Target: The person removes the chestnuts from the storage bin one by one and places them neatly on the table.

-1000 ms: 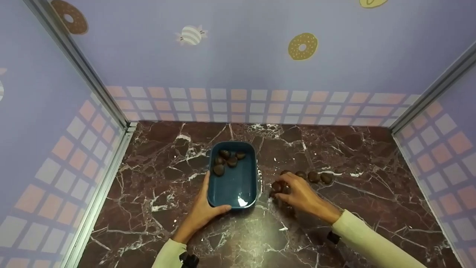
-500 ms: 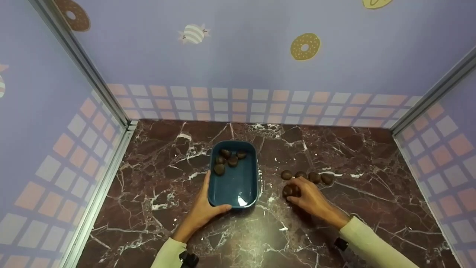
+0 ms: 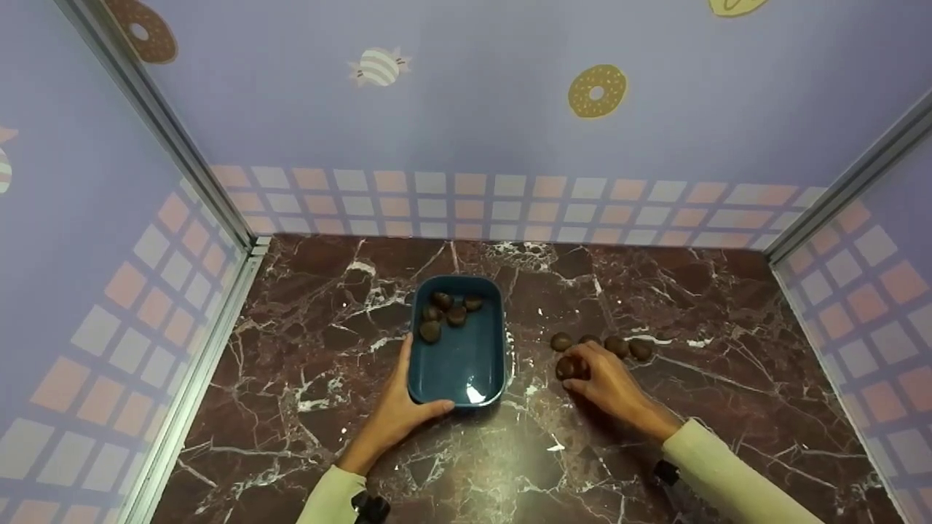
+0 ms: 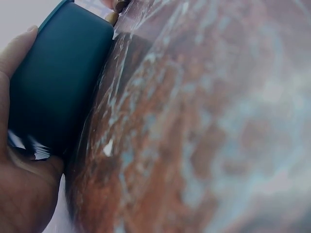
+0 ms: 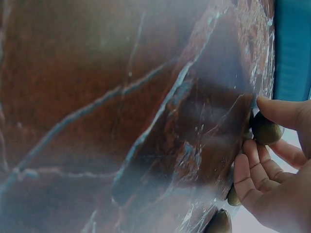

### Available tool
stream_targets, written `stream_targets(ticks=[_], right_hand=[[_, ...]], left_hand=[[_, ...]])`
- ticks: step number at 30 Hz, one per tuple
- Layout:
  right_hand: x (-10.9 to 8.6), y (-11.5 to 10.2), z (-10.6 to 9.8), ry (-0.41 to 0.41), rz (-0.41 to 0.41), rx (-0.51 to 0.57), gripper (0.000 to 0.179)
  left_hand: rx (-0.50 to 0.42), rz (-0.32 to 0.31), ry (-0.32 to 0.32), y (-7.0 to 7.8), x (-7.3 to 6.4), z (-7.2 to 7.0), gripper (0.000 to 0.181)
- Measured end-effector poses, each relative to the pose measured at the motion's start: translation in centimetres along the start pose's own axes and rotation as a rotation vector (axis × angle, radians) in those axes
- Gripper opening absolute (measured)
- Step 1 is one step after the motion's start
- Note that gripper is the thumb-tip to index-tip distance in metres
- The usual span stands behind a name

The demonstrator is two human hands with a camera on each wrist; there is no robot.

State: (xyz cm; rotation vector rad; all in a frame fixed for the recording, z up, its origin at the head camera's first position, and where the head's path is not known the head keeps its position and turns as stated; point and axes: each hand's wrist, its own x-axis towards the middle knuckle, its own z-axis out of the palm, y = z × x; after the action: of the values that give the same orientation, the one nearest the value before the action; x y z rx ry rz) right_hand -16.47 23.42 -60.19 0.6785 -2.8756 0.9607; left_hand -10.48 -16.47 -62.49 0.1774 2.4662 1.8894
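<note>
A blue rectangular dish [image 3: 459, 367] stands on the marble-patterned surface, with several brown chestnuts [image 3: 456, 315] gathered toward its far left part. My left hand [image 3: 397, 410] holds the dish at its near left corner, thumb along the front and fingers on the left side; the left wrist view shows the dish's outer wall [image 4: 58, 73] between them. To the right of the dish, my right hand [image 3: 610, 384] holds a chestnut [image 5: 266, 130] between thumb and fingers, low over the surface. Just beyond the fingers lie more chestnuts [image 3: 561, 342] in a loose row, one partly hidden by the hand.
The marble-patterned tabletop [image 3: 349, 429] is bounded by a lilac back wall [image 3: 480, 131] with printed sweets and checks. Similar panels stand at left [image 3: 87, 291] and right [image 3: 866, 291], with metal rails at the corners.
My right hand has moved slightly right, away from the dish, drawing chestnut with it and uncovering the leftmost one of the row. My left hand and the dish stay in place.
</note>
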Motion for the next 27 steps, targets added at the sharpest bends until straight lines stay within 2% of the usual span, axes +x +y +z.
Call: stream_targets(ticks=[8,15,27], right_hand=[[0.0,0.2,-0.2,0.027,-0.008,-0.026,0.043],[0.0,-0.2,-1.0,0.041,-0.024,0.004,0.044],[1.8,-2.3,-2.6,0.027,-0.037,0.046,0.036]], left_hand=[[-0.027,-0.004,-0.011,0.0,0.0,0.0,0.142],[-0.018,-0.004,-0.015,-0.1,0.1,0.0,0.141],[-0.008,0.006,-0.002,0.0,0.0,0.0,0.142]])
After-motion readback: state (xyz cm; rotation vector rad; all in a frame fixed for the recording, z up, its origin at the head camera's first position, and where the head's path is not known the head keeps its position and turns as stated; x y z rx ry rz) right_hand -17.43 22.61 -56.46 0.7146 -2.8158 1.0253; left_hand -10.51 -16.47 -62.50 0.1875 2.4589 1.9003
